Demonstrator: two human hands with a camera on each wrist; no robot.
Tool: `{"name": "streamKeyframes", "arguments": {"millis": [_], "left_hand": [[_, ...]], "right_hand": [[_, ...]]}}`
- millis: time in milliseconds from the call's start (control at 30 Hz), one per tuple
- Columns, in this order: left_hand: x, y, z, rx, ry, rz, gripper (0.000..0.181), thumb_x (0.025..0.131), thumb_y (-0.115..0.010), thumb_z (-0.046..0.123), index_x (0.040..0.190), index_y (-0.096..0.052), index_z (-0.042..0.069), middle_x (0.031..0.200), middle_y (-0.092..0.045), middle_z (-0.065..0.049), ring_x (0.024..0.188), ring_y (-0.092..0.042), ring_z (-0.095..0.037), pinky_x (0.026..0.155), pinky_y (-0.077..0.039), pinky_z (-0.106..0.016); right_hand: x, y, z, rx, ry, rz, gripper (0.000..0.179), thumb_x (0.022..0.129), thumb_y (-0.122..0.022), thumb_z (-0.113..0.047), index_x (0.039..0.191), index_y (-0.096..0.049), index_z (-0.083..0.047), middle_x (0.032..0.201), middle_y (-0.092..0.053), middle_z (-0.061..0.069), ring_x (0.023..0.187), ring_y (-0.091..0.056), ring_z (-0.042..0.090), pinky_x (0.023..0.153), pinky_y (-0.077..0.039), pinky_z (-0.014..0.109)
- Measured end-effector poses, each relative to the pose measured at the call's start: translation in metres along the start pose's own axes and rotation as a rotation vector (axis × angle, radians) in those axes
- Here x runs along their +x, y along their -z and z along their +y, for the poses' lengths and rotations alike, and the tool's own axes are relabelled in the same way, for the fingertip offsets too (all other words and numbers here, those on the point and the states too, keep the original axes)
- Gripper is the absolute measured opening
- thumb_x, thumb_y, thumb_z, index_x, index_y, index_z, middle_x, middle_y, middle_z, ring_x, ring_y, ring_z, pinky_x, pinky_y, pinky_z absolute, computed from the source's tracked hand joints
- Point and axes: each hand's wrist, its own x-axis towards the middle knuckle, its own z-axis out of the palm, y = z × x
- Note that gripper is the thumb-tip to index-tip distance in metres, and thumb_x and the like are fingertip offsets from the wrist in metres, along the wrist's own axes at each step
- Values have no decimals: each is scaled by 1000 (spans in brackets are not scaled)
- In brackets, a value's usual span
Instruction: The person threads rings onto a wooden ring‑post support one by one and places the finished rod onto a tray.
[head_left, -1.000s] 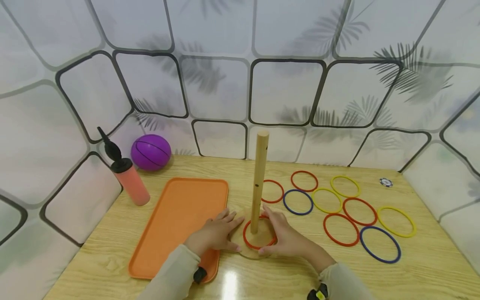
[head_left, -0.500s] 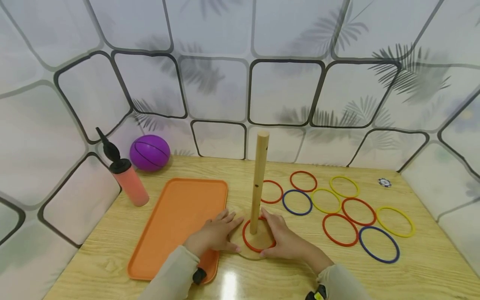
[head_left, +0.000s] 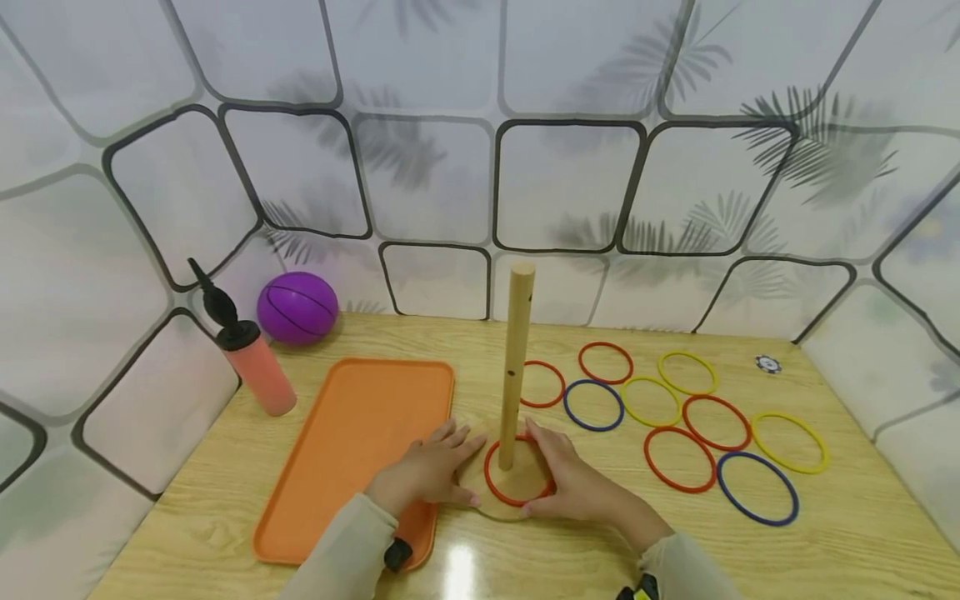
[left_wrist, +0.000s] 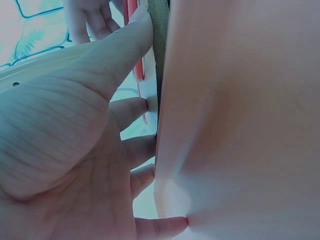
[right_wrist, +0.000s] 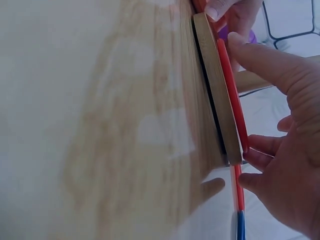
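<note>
A wooden post [head_left: 516,358] stands upright on a round wooden base [head_left: 476,472]. One red ring [head_left: 504,500] encircles the post's foot, low at the base. My right hand [head_left: 573,482] spans that ring's right side, thumb at the near edge and fingers at the far edge; the right wrist view shows the fingertips right at the red ring [right_wrist: 233,95]. To the left, my left hand [head_left: 427,472] rests with spread fingers at the base's edge, overlapping the orange tray [head_left: 352,433]. Its straight fingers lie along the tray rim in the left wrist view.
Several red, yellow and blue rings lie flat on the right, among them a blue ring [head_left: 795,500] and a yellow ring [head_left: 825,454]. A poker chip [head_left: 768,364] sits far right. At the back left are a pink hand pump [head_left: 261,375] and a purple ball [head_left: 298,308].
The whole head view has shifted very slightly. Both hands, the post and the red ring keep the same places relative to each other.
</note>
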Motion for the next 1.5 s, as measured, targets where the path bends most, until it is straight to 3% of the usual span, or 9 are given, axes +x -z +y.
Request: {"name": "streamKeyframes", "arguments": {"millis": [333, 600, 733, 933, 1167, 1367, 1500], "left_hand": [[0, 1, 0, 10, -15, -2, 85, 78, -71, 51, 149, -34, 21, 154, -26, -11, 143, -14, -31, 102, -25, -64], [-3, 1, 0, -5, -16, -5, 85, 78, -71, 50, 149, -34, 21, 154, -26, -11, 143, -14, -32, 103, -25, -64], [-1, -1, -3, 3, -8, 1, 86, 77, -71, 51, 149, -33, 22, 154, -26, -10, 143, -14, -31, 103, -25, -64], [1, -2, -4, 1, -9, 0, 87, 77, -70, 52, 149, -33, 22, 155, -25, -10, 143, -13, -31, 103, -24, -64], [3, -4, -4, 5, -12, -2, 87, 77, -70, 52, 149, -32, 23, 155, -25, -9, 144, -13, -31, 103, -25, -64], [4, -4, -4, 16, -12, 1, 87, 77, -70, 52, 149, -33, 22, 155, -25, -9, 143, -14, -31, 102, -26, -64], [4, -5, -4, 24, -7, -2, 87, 77, -70, 53, 149, -32, 23, 155, -25, -9, 144, -13, -30, 103, -26, -64]], "right_hand": [[-20, 13, 4, -10, 26, 139, 79, 84, -71, -35, 144, -34, 1, 133, -50, 16, 121, -46, 32, 94, -41, 53], [-49, 39, 13, -157, 19, 247, 58, 84, -72, -29, 130, -53, -1, 128, -56, 8, 119, -49, 32, 89, -44, 54], [-66, 58, 19, -186, -27, 301, 53, 84, -73, -24, 128, -55, -1, 126, -56, 12, 116, -50, 35, 87, -44, 57], [-97, 87, 35, -219, -120, 357, 51, 84, -73, -21, 127, -54, -2, 127, -53, 18, 118, -44, 40, 84, -41, 62], [-137, 113, 60, -213, -203, 411, 61, 80, -76, -15, 131, -48, 4, 128, -47, 29, 114, -39, 51, 89, -23, 72], [-166, 123, 82, -217, -299, 443, 71, 81, -75, -17, 134, -39, 12, 130, -37, 37, 116, -30, 59, 91, -15, 74], [-180, 126, 99, -275, -335, 463, 76, 81, -75, -21, 134, -34, 16, 128, -34, 42, 115, -28, 62, 93, -7, 74]]}}
